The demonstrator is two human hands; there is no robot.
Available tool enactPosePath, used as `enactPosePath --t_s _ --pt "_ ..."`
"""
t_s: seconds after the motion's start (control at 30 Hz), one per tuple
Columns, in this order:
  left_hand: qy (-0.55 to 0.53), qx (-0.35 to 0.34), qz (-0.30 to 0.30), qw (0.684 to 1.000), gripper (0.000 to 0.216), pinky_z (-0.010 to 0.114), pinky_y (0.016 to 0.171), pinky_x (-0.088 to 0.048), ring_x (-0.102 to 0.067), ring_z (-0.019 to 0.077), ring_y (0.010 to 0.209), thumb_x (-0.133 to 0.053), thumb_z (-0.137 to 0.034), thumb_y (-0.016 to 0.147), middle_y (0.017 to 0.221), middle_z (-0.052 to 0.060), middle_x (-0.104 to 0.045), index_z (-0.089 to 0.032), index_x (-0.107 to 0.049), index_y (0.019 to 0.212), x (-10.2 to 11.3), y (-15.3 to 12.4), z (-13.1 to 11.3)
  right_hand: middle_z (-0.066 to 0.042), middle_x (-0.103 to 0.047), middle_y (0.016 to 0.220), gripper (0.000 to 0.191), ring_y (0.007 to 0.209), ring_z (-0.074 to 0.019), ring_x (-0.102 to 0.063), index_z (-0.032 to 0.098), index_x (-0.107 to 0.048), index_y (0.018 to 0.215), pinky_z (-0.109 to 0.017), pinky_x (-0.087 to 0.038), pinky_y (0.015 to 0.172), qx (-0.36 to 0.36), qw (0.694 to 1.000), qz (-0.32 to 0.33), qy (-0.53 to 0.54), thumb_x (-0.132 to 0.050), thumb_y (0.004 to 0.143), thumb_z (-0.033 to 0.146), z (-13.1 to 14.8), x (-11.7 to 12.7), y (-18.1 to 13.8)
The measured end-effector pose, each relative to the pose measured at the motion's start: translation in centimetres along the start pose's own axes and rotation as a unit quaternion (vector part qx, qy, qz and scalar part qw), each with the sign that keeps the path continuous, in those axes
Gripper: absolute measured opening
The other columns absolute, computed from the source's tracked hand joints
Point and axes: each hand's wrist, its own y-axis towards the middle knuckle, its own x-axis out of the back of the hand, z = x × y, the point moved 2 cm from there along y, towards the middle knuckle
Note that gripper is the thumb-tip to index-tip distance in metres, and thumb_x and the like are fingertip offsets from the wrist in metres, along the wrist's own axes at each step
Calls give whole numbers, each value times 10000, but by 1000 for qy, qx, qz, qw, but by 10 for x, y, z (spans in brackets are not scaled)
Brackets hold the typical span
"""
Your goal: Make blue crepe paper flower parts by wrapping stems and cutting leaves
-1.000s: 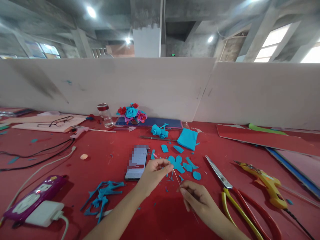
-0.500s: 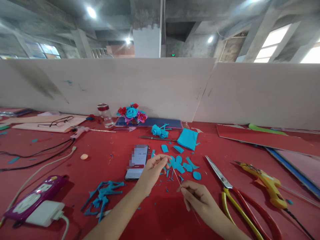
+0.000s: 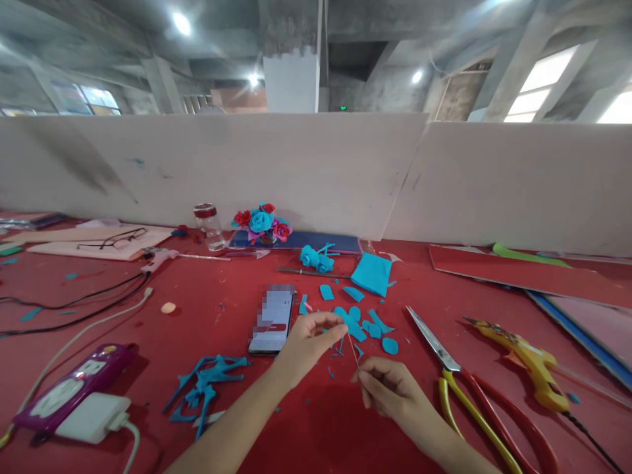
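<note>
My left hand [image 3: 309, 343] hovers over the red table [image 3: 316, 408], its thumb and forefinger pinched on a small blue paper petal [image 3: 342, 313]. My right hand [image 3: 390, 388] sits just to the right, fingers closed on a thin wire stick [image 3: 352, 347] that points up toward the left hand's fingertips. More cut blue petals [image 3: 368, 327] lie scattered right behind both hands. A folded blue paper sheet [image 3: 372, 273] and a finished blue paper rose [image 3: 316, 258] lie farther back.
A phone [image 3: 272, 318] lies left of my left hand. Scissors [image 3: 469, 401] and a yellow glue gun [image 3: 523, 359] lie at right. Blue paper scraps [image 3: 202, 388], a purple power strip [image 3: 74, 385] with a white charger and cables lie at left. A flower bouquet [image 3: 261, 224], jar [image 3: 210, 227] and glasses [image 3: 116, 238] stand by the white partition.
My left hand has shifted slightly right and closer to the wire's tip with the petal. The right hand has hardly moved.
</note>
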Motion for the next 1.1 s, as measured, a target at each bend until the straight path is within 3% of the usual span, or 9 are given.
enactPosePath --t_s 0.3,0.67,0.9,1.0,1.1 --pt "-86 7 52 995 198 242 691 -368 -500 120 675 -633 -355 749 638 -13 -575 -181 -640 655 -6 -2 -3 62 -470 475 362 372 -31 -221 152 -578 724 -203 -136 391 -53 991 27 123 -625 748 510 9 -6 -3" --pt "-150 -4 87 985 181 236 638 -347 -456 103 615 -675 -329 713 653 11 -599 -160 -670 648 -7 -2 3 65 -472 450 256 335 -13 -159 157 -567 696 -178 -105 359 -76 939 140 305 -668 769 380 9 -16 -7" --pt "-139 2 67 988 188 241 627 -338 -437 99 595 -717 -331 666 593 -13 -544 -161 -656 616 -5 -1 6 55 -483 435 350 353 -30 -264 156 -558 719 -195 -137 379 -69 966 106 226 -689 711 480 13 -16 -9" --pt "-135 0 56 989 176 241 632 -339 -441 97 604 -718 -314 665 599 -21 -540 -166 -646 604 -5 -2 5 58 -511 461 354 373 -36 -285 174 -540 769 -190 -155 389 -58 977 67 194 -697 701 483 12 -15 -8" --pt "-127 0 43 991 181 241 619 -341 -438 98 599 -726 -317 651 596 -24 -536 -168 -639 600 -5 -2 4 59 -509 505 359 405 -35 -302 174 -515 697 -193 -189 408 -45 983 23 176 -718 684 470 9 -14 -5"
